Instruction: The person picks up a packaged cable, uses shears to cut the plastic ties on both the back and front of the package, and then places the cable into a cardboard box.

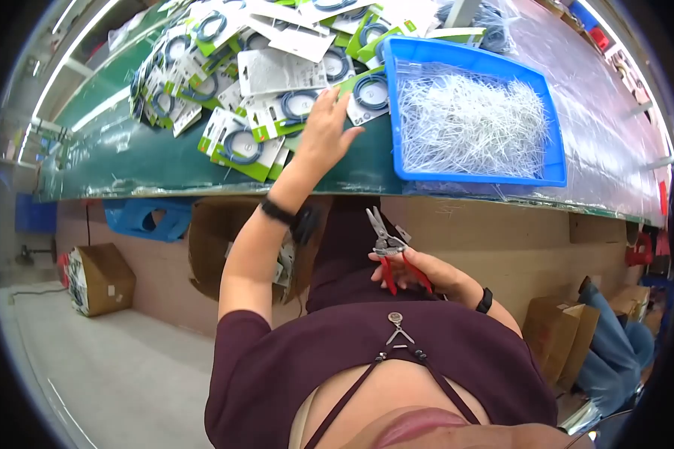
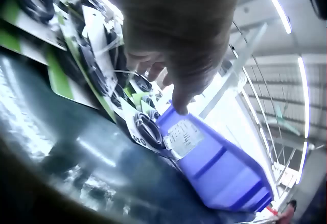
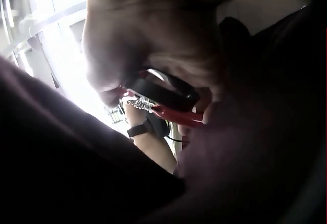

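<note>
My left hand (image 1: 323, 138) reaches over the front of a heap of carded cables (image 1: 298, 105), its fingers extended and thumb spread to the side. In the left wrist view, the left hand's fingertips (image 2: 153, 68) hang near the green-and-white cards (image 2: 76, 83), with a thin white strand close by. Low in front of the body, my right hand (image 1: 438, 271) grips red-handled pruning shears (image 1: 386, 243), blades pointing up and parted. The right wrist view shows a red handle (image 3: 179, 115) and coil spring (image 3: 139, 103) under the right hand (image 3: 153, 40).
A blue bin (image 1: 479, 178) full of thin white plastic strips stands right of the heap, on the green tabletop (image 1: 157, 161). Beneath the table are an open cardboard box (image 1: 206, 258) and a blue container (image 1: 146, 218). Another person's jeans (image 1: 606, 352) show at right beside cartons (image 1: 558, 337).
</note>
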Tool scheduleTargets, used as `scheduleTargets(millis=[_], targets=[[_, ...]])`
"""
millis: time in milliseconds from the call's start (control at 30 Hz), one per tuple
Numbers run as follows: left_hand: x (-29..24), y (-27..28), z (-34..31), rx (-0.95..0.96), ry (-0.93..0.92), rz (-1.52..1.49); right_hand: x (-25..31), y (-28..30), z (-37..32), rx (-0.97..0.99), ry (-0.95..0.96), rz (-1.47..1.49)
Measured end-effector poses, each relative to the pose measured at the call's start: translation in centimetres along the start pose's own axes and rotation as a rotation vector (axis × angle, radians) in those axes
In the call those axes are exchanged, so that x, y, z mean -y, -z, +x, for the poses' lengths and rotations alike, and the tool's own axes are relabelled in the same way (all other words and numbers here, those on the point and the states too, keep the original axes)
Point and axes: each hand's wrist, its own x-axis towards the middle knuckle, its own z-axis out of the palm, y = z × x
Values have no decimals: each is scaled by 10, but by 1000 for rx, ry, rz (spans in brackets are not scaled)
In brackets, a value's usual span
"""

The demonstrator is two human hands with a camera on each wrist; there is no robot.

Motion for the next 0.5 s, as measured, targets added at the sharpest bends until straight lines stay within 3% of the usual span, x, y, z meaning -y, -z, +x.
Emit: scheduleTargets(millis=[67,167,233,333,500], targets=[[12,-51,31,92,18,113,-2,-2,-10,-29,50,61],[17,-73,61,273,63,198,-11,0,-28,8,165,194],[20,-76,73,462,120,152,-12,0,-34,-3,179,207],[28,-71,84,542,59,130,-14,2,-35,19,175,223],[25,-61,97,619,-52,222,-31,13,-29,212,277,242]])
